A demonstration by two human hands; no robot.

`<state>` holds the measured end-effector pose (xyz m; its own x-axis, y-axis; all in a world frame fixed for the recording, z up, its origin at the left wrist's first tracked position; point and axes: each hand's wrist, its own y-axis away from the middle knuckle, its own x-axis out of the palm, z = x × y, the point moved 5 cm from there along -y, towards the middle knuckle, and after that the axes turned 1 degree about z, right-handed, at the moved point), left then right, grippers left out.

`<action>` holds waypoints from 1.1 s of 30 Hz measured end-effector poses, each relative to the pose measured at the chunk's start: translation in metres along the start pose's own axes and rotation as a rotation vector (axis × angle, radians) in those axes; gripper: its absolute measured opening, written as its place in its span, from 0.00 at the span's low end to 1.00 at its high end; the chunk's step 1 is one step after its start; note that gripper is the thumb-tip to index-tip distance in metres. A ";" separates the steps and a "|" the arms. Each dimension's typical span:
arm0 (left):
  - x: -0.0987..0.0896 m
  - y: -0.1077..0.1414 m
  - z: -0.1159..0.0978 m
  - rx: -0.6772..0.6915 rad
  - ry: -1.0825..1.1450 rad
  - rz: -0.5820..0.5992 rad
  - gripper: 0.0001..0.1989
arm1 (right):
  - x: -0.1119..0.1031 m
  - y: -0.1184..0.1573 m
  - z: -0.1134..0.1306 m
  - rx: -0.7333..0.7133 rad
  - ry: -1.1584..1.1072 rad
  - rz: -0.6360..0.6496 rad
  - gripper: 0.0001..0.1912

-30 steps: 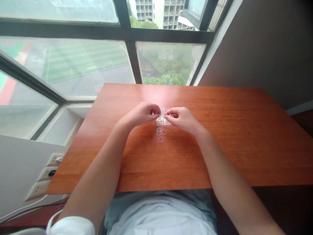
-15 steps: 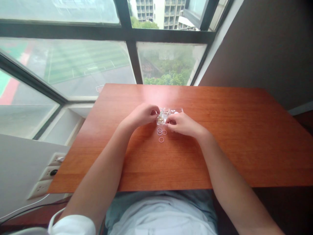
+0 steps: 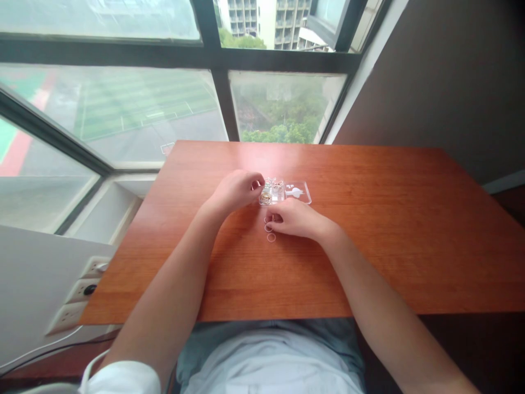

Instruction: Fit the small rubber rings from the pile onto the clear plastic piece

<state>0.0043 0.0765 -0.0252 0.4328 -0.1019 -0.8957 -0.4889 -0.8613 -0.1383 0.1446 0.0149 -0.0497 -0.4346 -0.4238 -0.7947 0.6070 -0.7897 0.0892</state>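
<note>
A small clear box (image 3: 278,192) with compartments stands on the wooden table, its transparent lid (image 3: 298,192) opened out to the right. Gold-coloured and pale rings lie in its compartments. My left hand (image 3: 241,189) is at the box's left edge, fingers curled against it. Just in front of the box, my right hand (image 3: 289,218) has its fingertips pinched over the small pink rings on the table and partly hides them; what is between the fingertips is too small to make out. One pink ring (image 3: 271,237) lies uncovered nearer to me.
The brown table (image 3: 394,230) reaches to a window (image 3: 287,104) at the back. Wall sockets (image 3: 84,290) and cables are at the lower left, beside the table's left edge.
My right hand has moved from the box's front right down and left onto the pink rings. The box has shifted slightly back and left, and its lid shows more. My left hand moved slightly back.
</note>
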 end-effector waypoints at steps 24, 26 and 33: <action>-0.001 0.000 -0.022 0.111 0.224 -0.012 0.08 | -0.034 0.000 -0.014 0.050 -0.098 -0.428 0.05; 0.000 0.000 -0.024 0.122 0.260 -0.008 0.08 | -0.035 0.000 -0.015 0.057 -0.086 -0.454 0.05; 0.001 -0.001 -0.029 0.117 0.384 0.015 0.10 | -0.040 0.002 -0.019 0.099 -0.099 -0.537 0.06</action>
<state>0.0273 0.0629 -0.0133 0.6654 -0.3120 -0.6782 -0.5709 -0.7980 -0.1930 0.1765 0.0386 -0.0294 -0.7289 0.0143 -0.6844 0.2196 -0.9420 -0.2536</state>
